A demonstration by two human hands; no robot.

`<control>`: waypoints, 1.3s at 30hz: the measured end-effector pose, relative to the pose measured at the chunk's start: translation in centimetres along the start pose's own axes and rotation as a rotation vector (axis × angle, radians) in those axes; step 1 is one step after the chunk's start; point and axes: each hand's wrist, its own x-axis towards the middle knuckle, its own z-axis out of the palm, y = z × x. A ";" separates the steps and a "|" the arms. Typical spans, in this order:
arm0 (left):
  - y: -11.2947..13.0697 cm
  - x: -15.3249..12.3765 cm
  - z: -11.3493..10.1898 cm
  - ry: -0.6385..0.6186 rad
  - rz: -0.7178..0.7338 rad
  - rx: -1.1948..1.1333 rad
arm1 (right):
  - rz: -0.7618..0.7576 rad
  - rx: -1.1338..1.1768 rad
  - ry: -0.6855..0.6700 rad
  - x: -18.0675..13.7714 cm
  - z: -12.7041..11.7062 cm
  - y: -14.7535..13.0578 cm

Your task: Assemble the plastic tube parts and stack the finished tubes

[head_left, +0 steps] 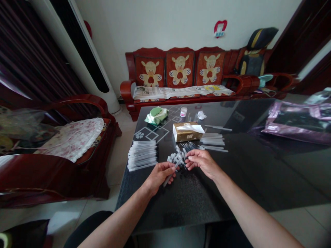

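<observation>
Head view: two bare hands close over a jumble of small parts on the dark table (248, 168).
From where I stand, the left hand (158, 175) pinches a translucent pen barrel (168, 180) between thumb and fingers, slanted just in front of the heap of pale caps (176, 157). The right hand (203, 161) is beside that heap, fingers curled, thumb near the forefinger; I can't tell whether it grips anything. The heap looks unsteady to me: a knuckle brushing it could send caps rolling, or tangle them with the dark thin rods (190, 146) just behind. A loose pinch might drop the barrel, and a leftward sweep could disturb the row of pens (142, 156).
</observation>
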 end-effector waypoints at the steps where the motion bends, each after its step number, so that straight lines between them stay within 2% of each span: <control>1: 0.0 0.0 0.0 -0.009 0.000 0.002 | 0.006 0.036 -0.008 -0.1 0.1 -0.1; 13: -0.3 0.2 -0.3 -0.054 -0.022 -0.010 | 0.012 0.045 0.011 0.0 0.4 -0.3; 16: -0.2 0.2 -0.3 -0.062 -0.030 -0.059 | -0.015 -0.138 0.079 0.4 -1.3 0.3; 19: -0.2 0.4 -0.7 -0.013 -0.018 -0.119 | 0.028 -0.533 0.306 0.8 -4.0 1.2; 22: -0.3 0.6 -1.2 0.040 -0.016 -0.147 | 0.182 -0.695 0.288 0.9 -5.1 2.1; 25: -0.5 0.7 -1.4 0.037 -0.021 -0.152 | 0.219 -0.665 0.231 1.0 -4.0 2.4; 27: -0.6 0.7 -1.3 0.033 -0.021 -0.150 | 0.181 -0.615 0.199 1.1 -3.1 2.3; 30: -0.6 0.7 -1.2 0.043 -0.014 -0.153 | 0.089 -0.605 0.243 1.3 -2.5 1.8; 32: -0.6 0.8 -1.1 0.053 -0.014 -0.153 | 0.007 -0.734 0.296 1.4 -2.6 1.6; 35: -0.5 0.7 -0.9 0.052 -0.023 -0.146 | -0.133 -1.056 0.321 1.4 -2.1 1.6; 37: -0.5 0.6 -0.8 0.044 -0.028 -0.142 | -0.158 -1.247 0.330 1.4 -1.3 1.9; 39: -0.6 0.5 -0.7 0.036 -0.031 -0.138 | -0.122 -1.383 0.336 1.5 -0.4 2.3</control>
